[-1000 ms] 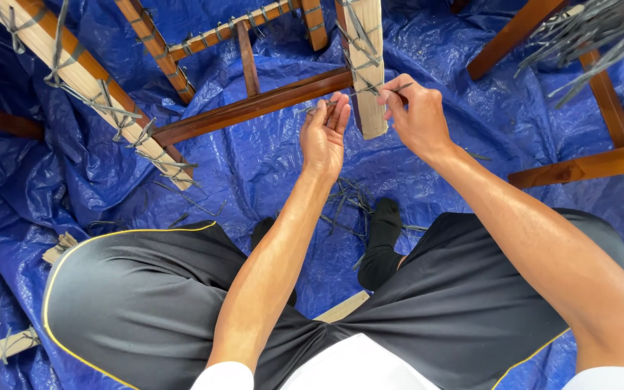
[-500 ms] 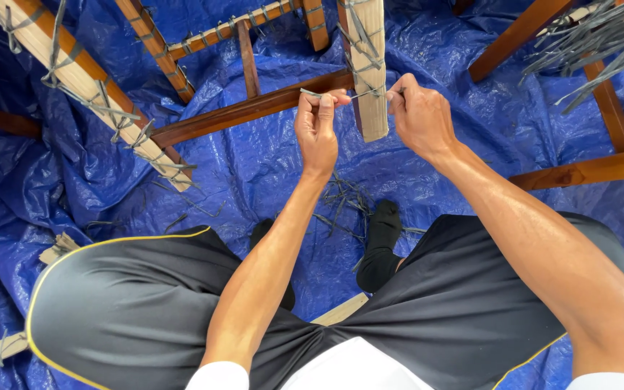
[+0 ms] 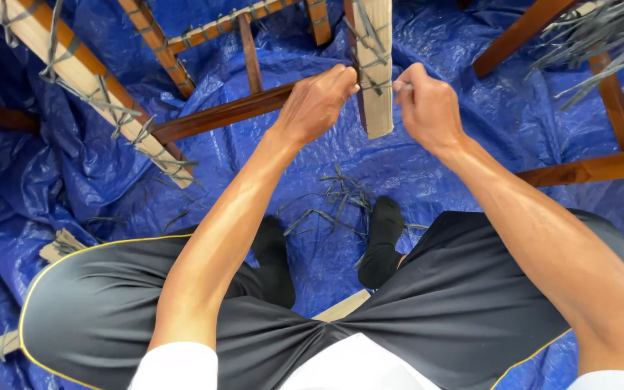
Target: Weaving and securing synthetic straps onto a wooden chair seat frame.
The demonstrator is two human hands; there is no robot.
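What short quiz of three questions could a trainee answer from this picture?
1. True or false: both hands are at the pale wooden slat.
2. What covers the floor? A) blue tarp B) grey carpet C) bare soil
3. What lies on the tarp between the feet?

Key:
1. True. The left hand and the right hand are both closed on a thin strand wrapped around the slat.
2. A, the blue tarp.
3. Loose dark strand scraps near the black socks.

Left hand [image 3: 317, 101]: closed on a grey strip [image 3: 367, 66] beside the pale wooden slat [image 3: 375, 79];
Right hand [image 3: 427, 105]: pinched on the strip's other end;
Floor: covered by blue tarp [image 3: 435, 166]
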